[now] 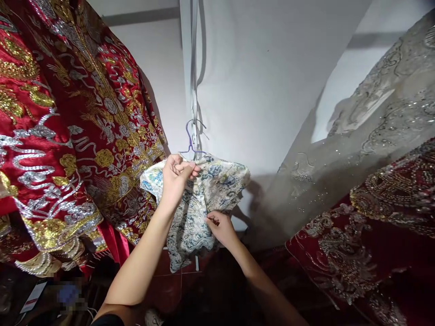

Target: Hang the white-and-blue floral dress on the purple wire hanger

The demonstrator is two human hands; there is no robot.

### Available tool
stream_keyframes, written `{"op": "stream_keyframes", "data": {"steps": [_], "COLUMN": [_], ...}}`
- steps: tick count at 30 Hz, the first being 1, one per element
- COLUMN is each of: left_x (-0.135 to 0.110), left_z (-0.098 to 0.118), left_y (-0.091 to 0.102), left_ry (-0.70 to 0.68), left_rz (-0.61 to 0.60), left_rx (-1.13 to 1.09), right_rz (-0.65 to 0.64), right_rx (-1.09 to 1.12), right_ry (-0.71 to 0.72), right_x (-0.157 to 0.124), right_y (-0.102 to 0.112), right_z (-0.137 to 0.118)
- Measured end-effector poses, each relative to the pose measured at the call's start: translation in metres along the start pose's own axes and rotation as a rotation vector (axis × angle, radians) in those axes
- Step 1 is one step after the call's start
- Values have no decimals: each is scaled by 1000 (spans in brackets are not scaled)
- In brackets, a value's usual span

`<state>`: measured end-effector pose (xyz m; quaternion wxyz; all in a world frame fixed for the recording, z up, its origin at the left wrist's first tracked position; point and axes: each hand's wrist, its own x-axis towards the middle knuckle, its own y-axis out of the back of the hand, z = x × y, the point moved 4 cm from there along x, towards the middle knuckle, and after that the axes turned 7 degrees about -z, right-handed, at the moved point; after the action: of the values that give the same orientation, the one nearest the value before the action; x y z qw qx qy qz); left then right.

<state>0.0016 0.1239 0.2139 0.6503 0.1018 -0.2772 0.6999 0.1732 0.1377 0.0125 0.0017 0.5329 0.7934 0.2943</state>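
A short-sleeved floral blouse [222, 176], white with blue and yellow print, hangs on a thin purple hanger [190, 142]. My left hand [176, 174] is at the blouse's neckline, with thumb and fingers pinched together at the upper front edge. Lower down, my right hand [220, 225] pinches the blouse's front edge between thumb and fingers. A line of the front opening runs between the two hands. Any button under the fingertips is too small to make out.
Red jackets with gold and silver embroidery [102, 117] hang at the left. To the right are a sheer beaded gown [306, 194] and a dark red beaded garment [343, 253]. Behind the blouse stands a white wall [258, 81]. A phone [33, 296] lies at the lower left.
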Motion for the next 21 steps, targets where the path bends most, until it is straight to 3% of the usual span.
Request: {"op": "stream_keyframes", "data": {"steps": [3,6,9,13,17,21], "left_x": [-7,-13,-12,-3,-9,-40], "left_z": [-4,-7,-7,-14,-46,-93], "left_y": [3,5,11,23,32,37], "left_ry": [2,38,53,114,200,321], "left_rz": [-80,-165,-173,-114,-111,-165], "left_rx": [72,105,135,76,38,154], "right_rz": [60,138,64,68,177,443], "right_rx": [87,84,-51,-270,-221,49], "right_ry": [103,306,329,320,315,289], "right_x": [22,56,88,109,111,98], "right_y": [25,55,68,62,61,105], "right_z": [-48,-111,-150,-167,-172,-166]}}
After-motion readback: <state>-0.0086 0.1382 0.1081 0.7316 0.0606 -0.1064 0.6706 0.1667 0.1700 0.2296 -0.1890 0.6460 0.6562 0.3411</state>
